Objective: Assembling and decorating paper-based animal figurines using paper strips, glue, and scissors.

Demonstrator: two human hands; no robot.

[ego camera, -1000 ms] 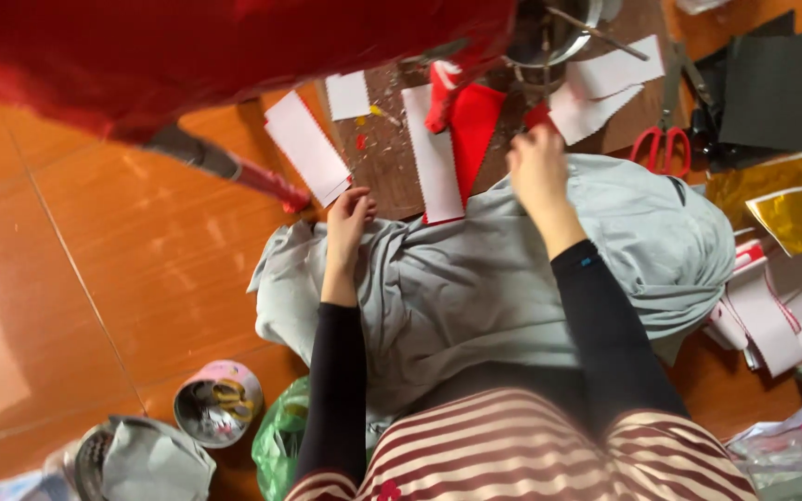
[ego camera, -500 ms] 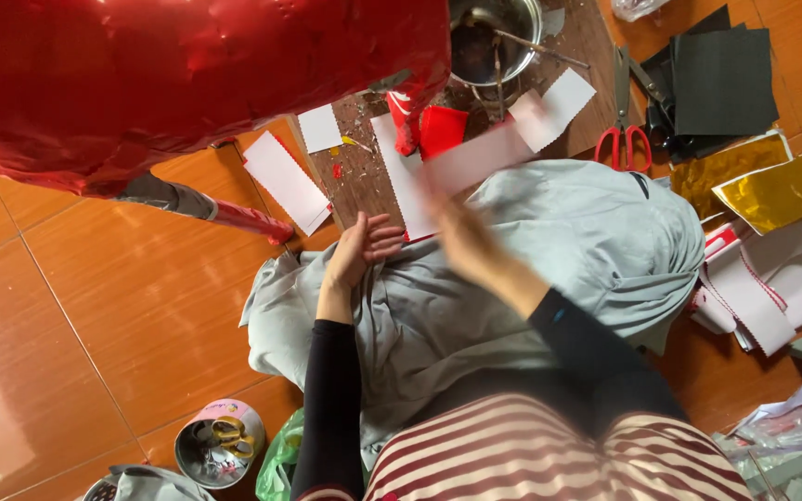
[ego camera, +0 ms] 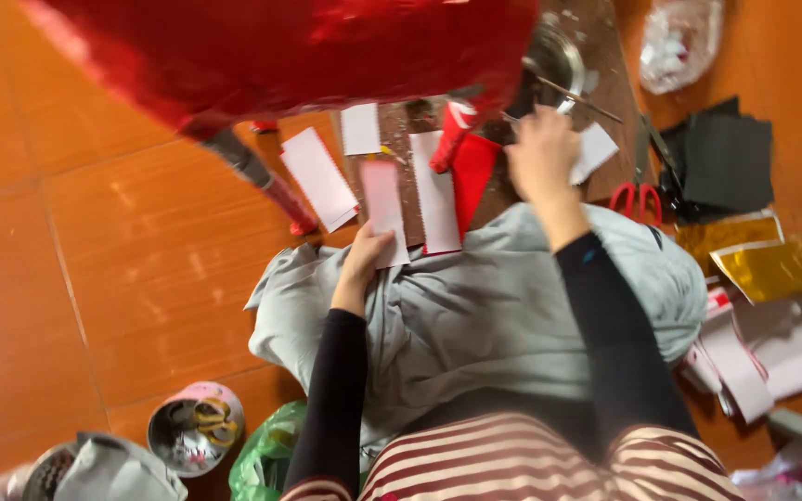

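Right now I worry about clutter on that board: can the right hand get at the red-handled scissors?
Probably yes. The right hand is raised beside the metal bowl, and the scissors lie uncovered on the board's edge just to its right, with nothing between them.

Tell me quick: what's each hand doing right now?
Left hand: closed on a white paper strip at its lower end.
Right hand: on a white paper piece by the metal bowl; blurred, grip cannot be told.
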